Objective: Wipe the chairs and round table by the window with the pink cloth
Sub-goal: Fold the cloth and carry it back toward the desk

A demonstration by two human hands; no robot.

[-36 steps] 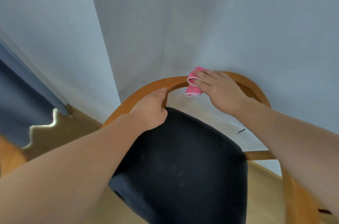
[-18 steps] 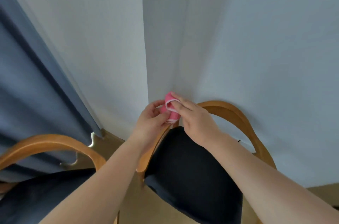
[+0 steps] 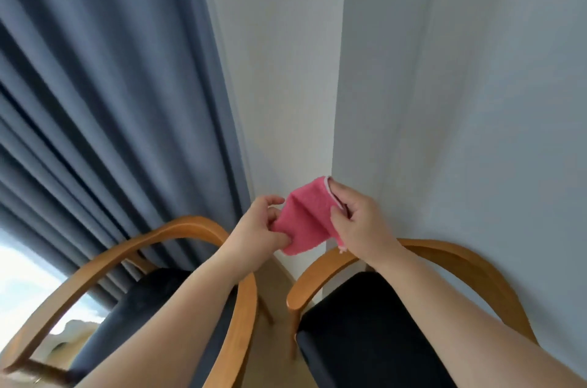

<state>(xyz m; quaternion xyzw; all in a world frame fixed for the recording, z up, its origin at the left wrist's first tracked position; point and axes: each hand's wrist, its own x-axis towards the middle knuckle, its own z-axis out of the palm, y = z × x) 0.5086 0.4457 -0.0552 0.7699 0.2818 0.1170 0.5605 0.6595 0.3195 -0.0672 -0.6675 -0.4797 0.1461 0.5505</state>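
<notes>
The pink cloth (image 3: 306,217) is held up in the air between both hands, above the gap between two chairs. My left hand (image 3: 259,230) pinches its lower left edge. My right hand (image 3: 359,222) pinches its right edge, near the white-trimmed hem. Below on the right stands a chair with a curved wooden back rail (image 3: 454,255) and a black seat (image 3: 365,333). A second chair of the same kind, with its wooden rail (image 3: 178,230), stands on the left under my left forearm. The round table is not in view.
Dark blue curtains (image 3: 104,101) hang on the left, with bright window light at the lower left. A pale wall corner (image 3: 336,101) runs straight ahead behind the chairs. A narrow strip of wooden floor (image 3: 276,308) shows between the two chairs.
My hands left the right chair's back rail and rose with the cloth. The cloth, bunched before, is now spread between both hands. The view swung left and up, revealing the left chair and curtains.
</notes>
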